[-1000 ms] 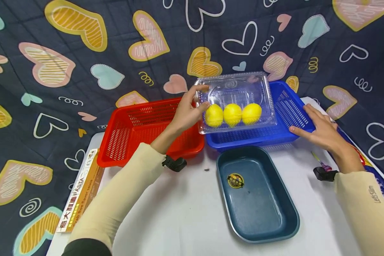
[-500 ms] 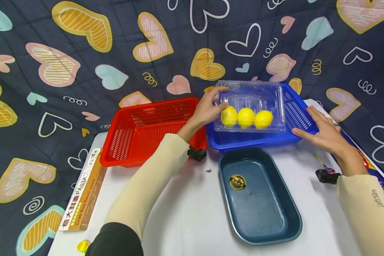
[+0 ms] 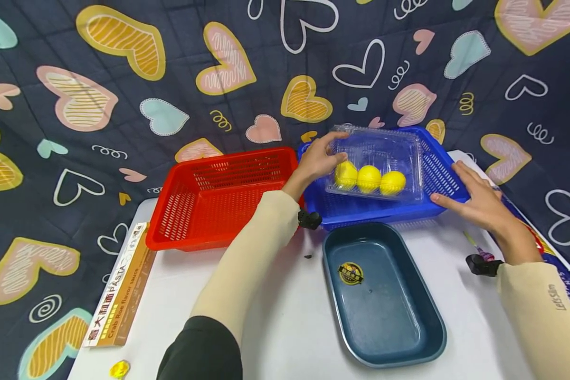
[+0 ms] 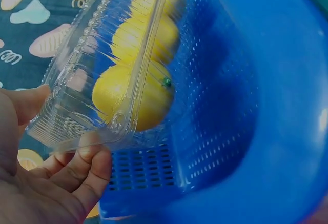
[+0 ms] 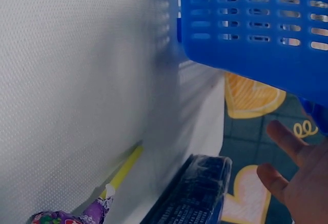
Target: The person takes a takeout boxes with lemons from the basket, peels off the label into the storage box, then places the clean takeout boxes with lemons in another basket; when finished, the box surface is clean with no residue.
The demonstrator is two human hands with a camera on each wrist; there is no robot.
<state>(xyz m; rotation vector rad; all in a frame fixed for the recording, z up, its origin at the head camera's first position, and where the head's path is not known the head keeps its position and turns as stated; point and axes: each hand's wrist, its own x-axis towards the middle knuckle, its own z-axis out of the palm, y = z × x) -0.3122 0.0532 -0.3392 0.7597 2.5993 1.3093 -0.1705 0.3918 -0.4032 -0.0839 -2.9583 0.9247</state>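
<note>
My left hand [image 3: 319, 158] grips the left end of a clear plastic box [image 3: 408, 153], thumb on one side and fingers curled on the other. Inside lie three lemons [image 3: 368, 179] in a row; a green stem spot shows in the left wrist view, where the box [image 4: 66, 106] is tilted. The box is over the blue basket [image 3: 385, 212], within its outline. At the basket's right end is my right hand [image 3: 486, 203], fingers spread and fairly straight, thumb at the rim. In the right wrist view, its visible fingers [image 5: 284, 142] lie just beyond the basket's slotted wall [image 5: 246, 49].
A red basket [image 3: 180, 240] stands left of the blue one. In front is a dark teal tray [image 3: 385, 311]. A pasta box [image 3: 121, 290] lies at the left edge, a yellow-wrapped candy [image 3: 120, 368] near it. At right are a lollipop [image 3: 482, 252] and a dark blue package [image 3: 567, 287].
My left hand has carried the box of lemons rightward and slightly down, from over the gap between the baskets to over the blue basket. My right hand has stayed at the basket's right end.
</note>
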